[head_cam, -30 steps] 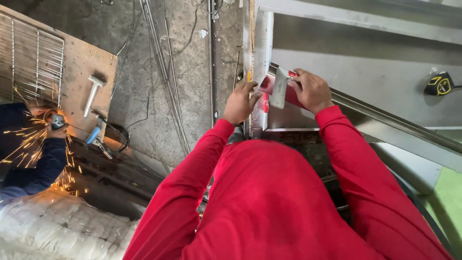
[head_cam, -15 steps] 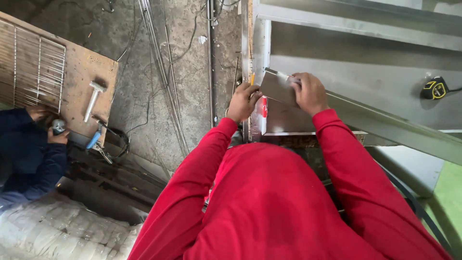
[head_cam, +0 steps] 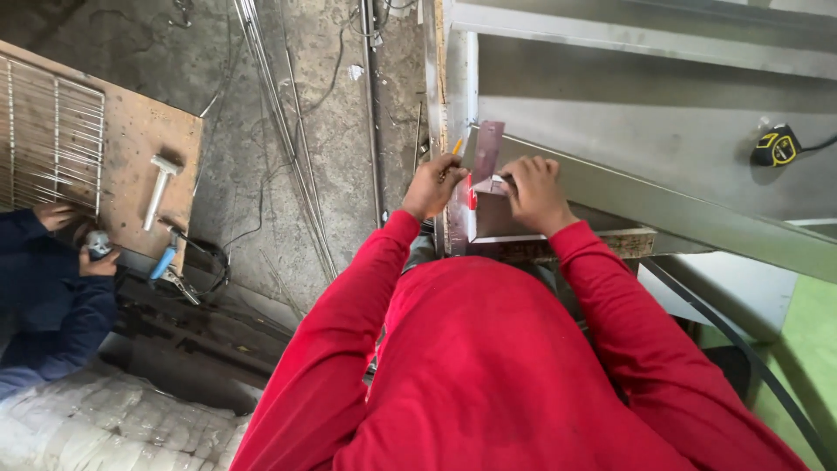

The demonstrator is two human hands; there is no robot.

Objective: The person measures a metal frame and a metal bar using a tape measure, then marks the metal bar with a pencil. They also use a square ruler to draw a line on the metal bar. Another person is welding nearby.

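My left hand [head_cam: 433, 185] grips a yellow pencil [head_cam: 457, 146] whose tip rests at the edge of a grey sheet-metal piece [head_cam: 610, 113]. My right hand [head_cam: 534, 190] presses a small flat metal square [head_cam: 485, 150] with a red handle [head_cam: 472, 197] against that sheet, next to the pencil. Both red sleeves reach up from the bottom of the view. A long metal angle bar [head_cam: 697, 218] runs diagonally to the right under my right hand.
A yellow and black tape measure [head_cam: 776, 146] lies on the sheet at the right. At the left a person in blue [head_cam: 52, 288] holds a grinder by a wooden board [head_cam: 131, 166] with a wire rack and hammer [head_cam: 157, 187]. Thin rods [head_cam: 288, 148] lie on the concrete floor.
The square has turned and now stands against the sheet's edge with the pencil beside it. The sparks from the other person's grinder have stopped.
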